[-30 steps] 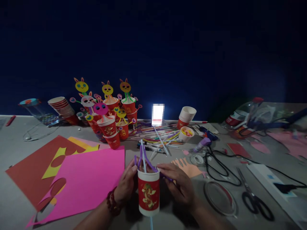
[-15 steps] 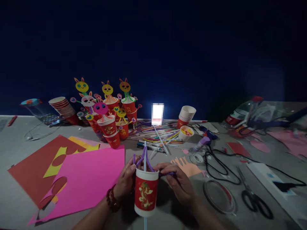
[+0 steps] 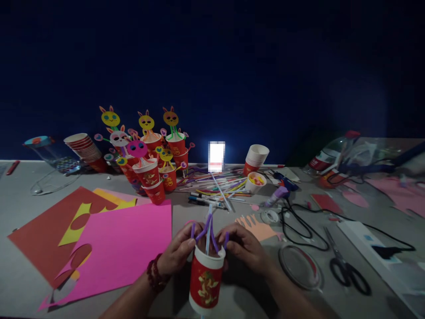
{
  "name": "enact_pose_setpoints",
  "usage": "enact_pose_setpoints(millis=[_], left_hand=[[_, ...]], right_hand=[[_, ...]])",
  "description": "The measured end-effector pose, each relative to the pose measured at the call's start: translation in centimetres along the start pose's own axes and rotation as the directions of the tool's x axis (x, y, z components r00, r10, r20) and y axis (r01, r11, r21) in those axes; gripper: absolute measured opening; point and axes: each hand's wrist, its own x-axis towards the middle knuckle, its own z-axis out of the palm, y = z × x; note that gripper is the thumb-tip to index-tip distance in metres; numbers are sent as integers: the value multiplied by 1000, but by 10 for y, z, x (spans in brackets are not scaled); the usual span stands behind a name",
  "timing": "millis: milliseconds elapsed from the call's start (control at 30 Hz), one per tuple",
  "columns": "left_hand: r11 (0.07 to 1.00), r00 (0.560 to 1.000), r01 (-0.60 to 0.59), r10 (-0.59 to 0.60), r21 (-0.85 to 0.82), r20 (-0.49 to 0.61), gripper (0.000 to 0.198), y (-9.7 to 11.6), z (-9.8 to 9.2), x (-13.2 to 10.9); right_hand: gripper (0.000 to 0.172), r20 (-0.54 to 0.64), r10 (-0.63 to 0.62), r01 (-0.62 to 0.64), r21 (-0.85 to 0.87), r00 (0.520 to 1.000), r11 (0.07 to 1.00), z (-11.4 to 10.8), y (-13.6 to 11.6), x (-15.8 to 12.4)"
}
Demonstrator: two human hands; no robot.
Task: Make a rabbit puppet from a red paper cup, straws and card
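A red paper cup (image 3: 206, 281) with a white rim and a gold dragon print is held upright in front of me. A pale striped straw (image 3: 208, 232) runs up through it, and its lower end shows under the base. A purple pipe cleaner (image 3: 214, 235) is bent over the straw's top, its two ends turned up outside the rim. My left hand (image 3: 181, 248) is closed on the cup's left rim, close to one purple end. At the right rim, my right hand (image 3: 245, 248) pinches the other end; some fingertips are hidden behind the cup.
Finished rabbit-faced cups (image 3: 148, 170) stand at the back left. Coloured sheets, including a pink sheet (image 3: 133, 243), lie on the left. Loose pipe cleaners (image 3: 212, 181) are behind my hands. Scissors (image 3: 348, 272), a tape roll (image 3: 300, 268) and a black cable (image 3: 302, 235) lie on the right.
The right end of the pipe cleaner, sideways before, now points upward at the rim. The cup and both hands have shifted slightly right and down, with the cup tilting a little.
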Motion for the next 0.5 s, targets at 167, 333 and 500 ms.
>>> enact_pose_setpoints(millis=[167,333,500], left_hand=[[994,995,103,-103,36,10,29,-1,-4,-2],[996,994,78,-82,48,75,22,-2,-3,-2],[991,990,-14,-5,133,140,22,3,0,6]], right_hand=[[37,95,143,-162,251,985,954,1,8,4],[35,215,210,-263,257,954,930,-12,0,3],[35,291,267,-329,189,919,925,-18,-7,3]])
